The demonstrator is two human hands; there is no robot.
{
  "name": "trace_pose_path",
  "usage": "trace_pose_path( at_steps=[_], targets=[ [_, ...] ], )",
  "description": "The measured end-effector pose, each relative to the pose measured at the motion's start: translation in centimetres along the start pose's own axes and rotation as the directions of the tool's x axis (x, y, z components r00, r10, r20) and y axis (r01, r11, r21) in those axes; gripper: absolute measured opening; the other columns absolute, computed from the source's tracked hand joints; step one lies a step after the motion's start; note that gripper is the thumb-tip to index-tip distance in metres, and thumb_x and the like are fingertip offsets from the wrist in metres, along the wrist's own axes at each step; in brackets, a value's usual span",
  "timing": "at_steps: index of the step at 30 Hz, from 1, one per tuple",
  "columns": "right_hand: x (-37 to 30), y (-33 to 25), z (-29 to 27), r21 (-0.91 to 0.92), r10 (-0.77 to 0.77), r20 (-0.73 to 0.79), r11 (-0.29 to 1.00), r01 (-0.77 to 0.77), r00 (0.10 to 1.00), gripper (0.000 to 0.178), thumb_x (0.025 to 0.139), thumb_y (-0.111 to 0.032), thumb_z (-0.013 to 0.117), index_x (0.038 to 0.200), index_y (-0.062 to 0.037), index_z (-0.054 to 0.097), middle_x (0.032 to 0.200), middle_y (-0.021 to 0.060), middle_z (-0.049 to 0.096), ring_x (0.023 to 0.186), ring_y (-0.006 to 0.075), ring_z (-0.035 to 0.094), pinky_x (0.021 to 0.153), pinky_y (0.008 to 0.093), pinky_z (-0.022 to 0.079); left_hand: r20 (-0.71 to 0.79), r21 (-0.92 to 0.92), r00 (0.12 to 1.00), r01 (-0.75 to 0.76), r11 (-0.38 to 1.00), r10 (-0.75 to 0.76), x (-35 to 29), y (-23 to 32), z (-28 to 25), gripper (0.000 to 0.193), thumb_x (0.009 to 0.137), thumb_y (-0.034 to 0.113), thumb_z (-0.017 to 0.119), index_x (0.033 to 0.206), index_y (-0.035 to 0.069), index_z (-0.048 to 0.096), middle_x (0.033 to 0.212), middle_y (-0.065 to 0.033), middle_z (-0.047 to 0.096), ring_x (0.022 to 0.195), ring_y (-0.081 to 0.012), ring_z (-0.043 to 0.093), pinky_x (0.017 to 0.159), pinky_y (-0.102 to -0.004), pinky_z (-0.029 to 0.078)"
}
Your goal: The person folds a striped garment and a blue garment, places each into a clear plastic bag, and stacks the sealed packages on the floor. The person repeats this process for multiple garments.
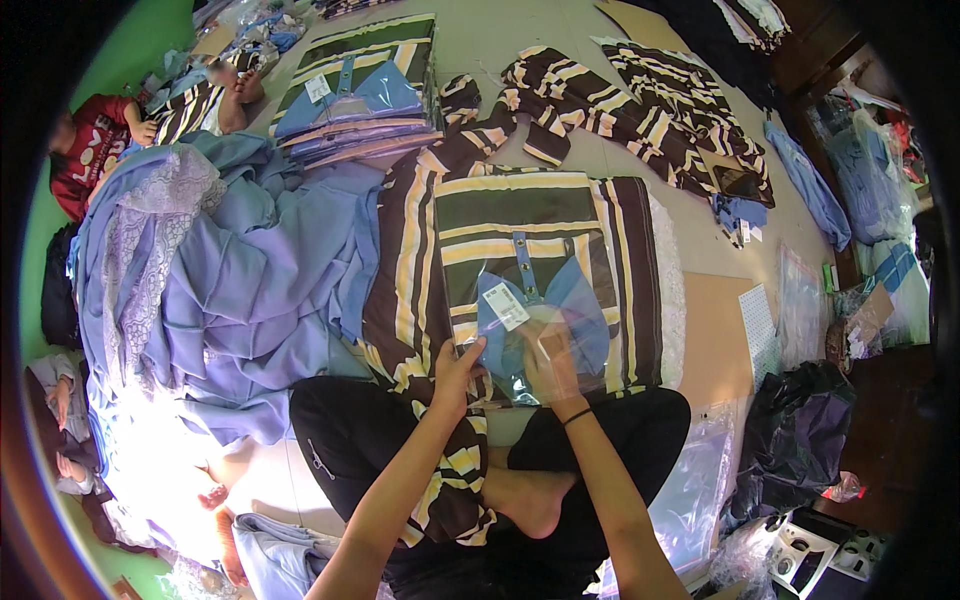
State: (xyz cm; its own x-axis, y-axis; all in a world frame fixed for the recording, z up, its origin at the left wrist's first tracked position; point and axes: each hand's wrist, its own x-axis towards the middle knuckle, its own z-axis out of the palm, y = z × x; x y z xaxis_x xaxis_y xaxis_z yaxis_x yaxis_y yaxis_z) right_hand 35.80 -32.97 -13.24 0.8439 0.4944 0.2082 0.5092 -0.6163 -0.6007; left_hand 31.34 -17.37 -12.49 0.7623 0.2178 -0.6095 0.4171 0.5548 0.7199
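Observation:
A folded striped shirt (515, 215) with a blue collar (590, 305) and a white tag (505, 307) lies in front of me, in dark, cream and yellow bands. Clear plastic bag film (522, 385) glints over its collar end. My left hand (458, 372) is closed on the bag's near left edge, thumb on top. At the collar, beside the tag, is my right hand (550, 365); it shows through the shiny film, and its fingers are too blurred to read. Underneath lies more striped cloth (400, 270), part of it trailing over my crossed legs.
A stack of bagged folded shirts (350, 100) stands far left of centre. Lavender-blue cloth (250, 260) with lace is heaped at left. Loose striped garments (650, 110) lie at far right. Cardboard (715, 325) and a black plastic bag (795, 430) are at right. Other people sit along the left.

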Motion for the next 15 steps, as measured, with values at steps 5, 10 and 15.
trace_pose_path(
  at_steps=[5,10,15],
  targets=[
    [-1.5,-0.4,-1.4,-0.306,-0.115,0.132,0.94,0.15,0.985,0.045,0.072,-0.01,0.053,0.117,-0.0125,0.048,0.127,0.0164,0.036,0.119,0.029,0.033,0.098,0.0452,0.021,0.004,0.002,1.0,0.005,1.0,-0.005,0.1,0.0,0.0,0.036,0.075,0.018,0.064,0.101,0.002,0.047,0.089,-0.0051,0.055,0.075,-0.0122,0.054,0.059,-0.0233,0.044],
    [-2.7,-1.0,-2.0,-0.416,0.046,0.074,0.909,-0.011,0.996,0.053,0.074,-0.015,0.054,0.125,-0.0119,0.039,0.134,0.02,0.026,0.124,0.0297,0.028,0.099,0.0468,0.018,0.013,0.004,1.0,0.004,1.0,-0.004,0.1,0.0,0.1,0.035,0.075,0.017,0.064,0.101,0.002,0.046,0.089,-0.0053,0.055,0.075,-0.0121,0.054,0.059,-0.0234,0.044],
    [-1.8,-1.4,-1.7,-0.238,0.123,-0.004,0.964,-0.121,0.992,0.057,0.077,-0.018,0.054,0.129,-0.0111,0.032,0.135,0.0181,0.025,0.124,0.0296,0.028,0.099,0.0452,0.02,0.012,-0.009,1.0,0.02,1.0,-0.02,0.2,-0.2,-0.1,0.031,0.079,0.026,0.058,0.1,0.006,0.046,0.089,-0.0038,0.053,0.075,-0.0129,0.054,0.063,-0.0268,0.046]
  ],
)
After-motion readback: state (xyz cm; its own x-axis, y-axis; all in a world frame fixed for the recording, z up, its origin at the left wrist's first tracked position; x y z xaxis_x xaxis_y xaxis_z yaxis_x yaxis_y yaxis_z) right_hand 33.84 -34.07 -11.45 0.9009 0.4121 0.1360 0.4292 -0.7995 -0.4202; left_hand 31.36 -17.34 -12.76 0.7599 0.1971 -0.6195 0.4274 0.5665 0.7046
